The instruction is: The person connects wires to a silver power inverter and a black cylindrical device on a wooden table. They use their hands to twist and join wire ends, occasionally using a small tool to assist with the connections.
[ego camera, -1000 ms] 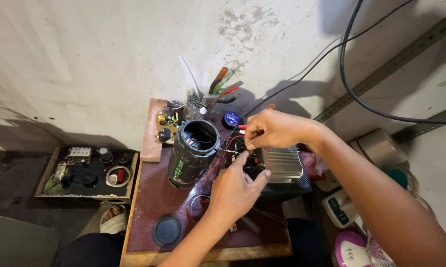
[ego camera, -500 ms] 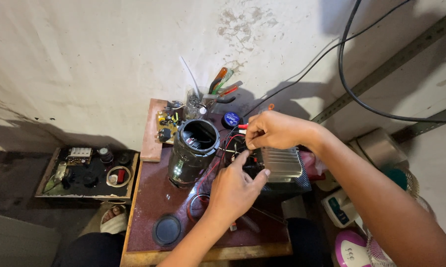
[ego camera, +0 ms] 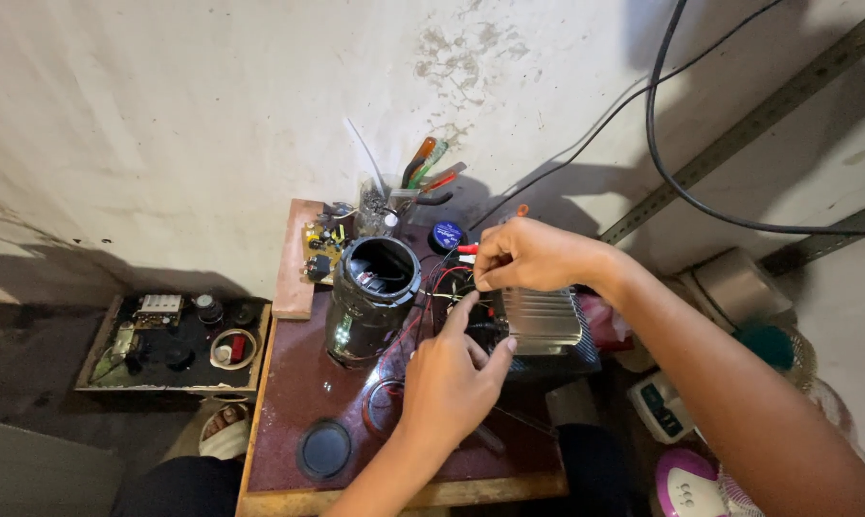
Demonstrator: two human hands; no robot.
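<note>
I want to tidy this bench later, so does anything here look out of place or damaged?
The black cylindrical housing stands open-topped with loose wires trailing toward the finned metal block, where the left hand and right hand work. A bare circuit board lies at the table's back edge. The wall is stained.

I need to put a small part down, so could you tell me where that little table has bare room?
The table is bare on its left strip, between the black cylinder and the round black lid. It is crowded around the finned heatsink, where both hands work among wires, and at the back by the tool cup.
</note>
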